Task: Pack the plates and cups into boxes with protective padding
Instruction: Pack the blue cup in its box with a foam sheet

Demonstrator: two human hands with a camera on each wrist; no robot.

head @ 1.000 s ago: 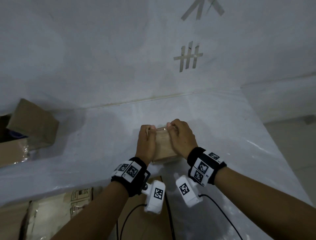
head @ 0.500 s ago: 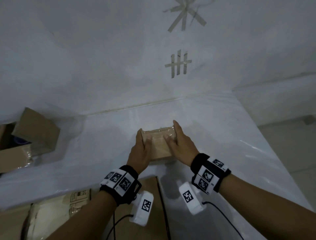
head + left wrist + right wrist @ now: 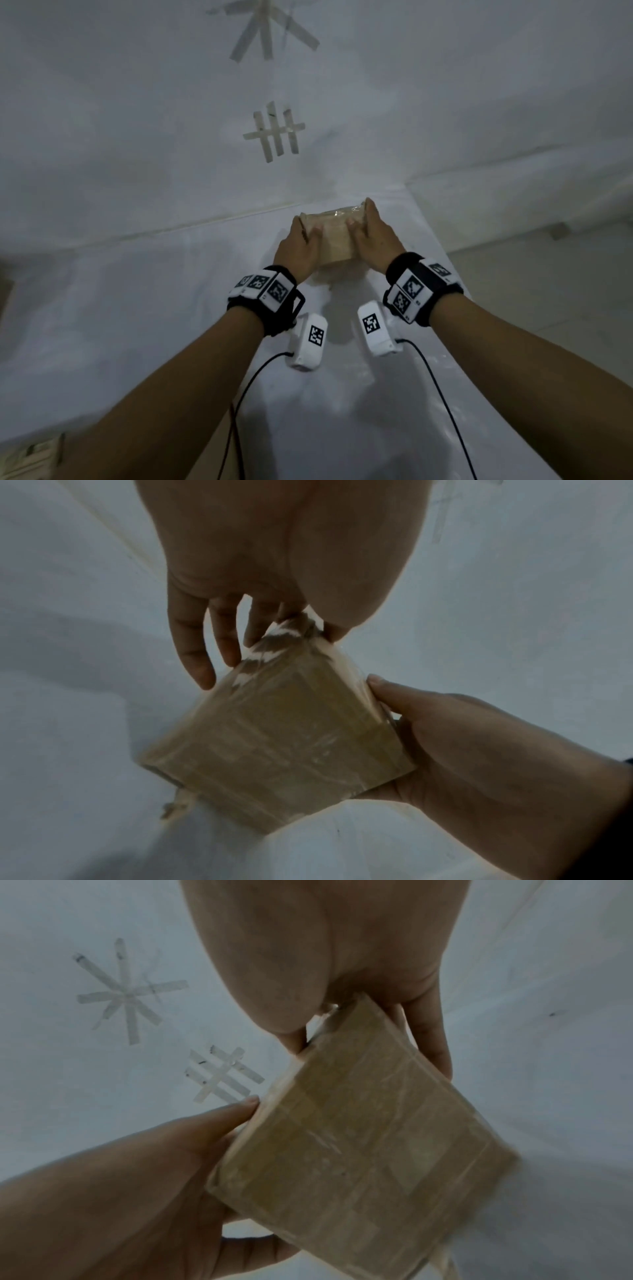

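A small cardboard box (image 3: 334, 236), wrapped in shiny clear tape, is held between both hands over the white-covered table (image 3: 137, 308), near the back wall. My left hand (image 3: 301, 243) holds its left side, thumb on the top face. On the right side my right hand (image 3: 373, 236) holds it the same way. In the left wrist view the left hand (image 3: 274, 561) pinches a corner of the box (image 3: 284, 737) and the right hand (image 3: 462, 737) clasps its edge. In the right wrist view the box (image 3: 359, 1137) is tilted between both hands. No plates or cups are in view.
Tape marks (image 3: 274, 132) are stuck on the white wall behind the table. The table's right edge drops to the floor (image 3: 548, 274). A flattened cardboard piece (image 3: 30, 455) lies at the lower left below the table edge. Wrist-camera cables (image 3: 246, 394) hang under my forearms.
Both hands have carried the box away from me toward the wall and a little right. The fingers, curled over its top a second ago, now lie along its sides.
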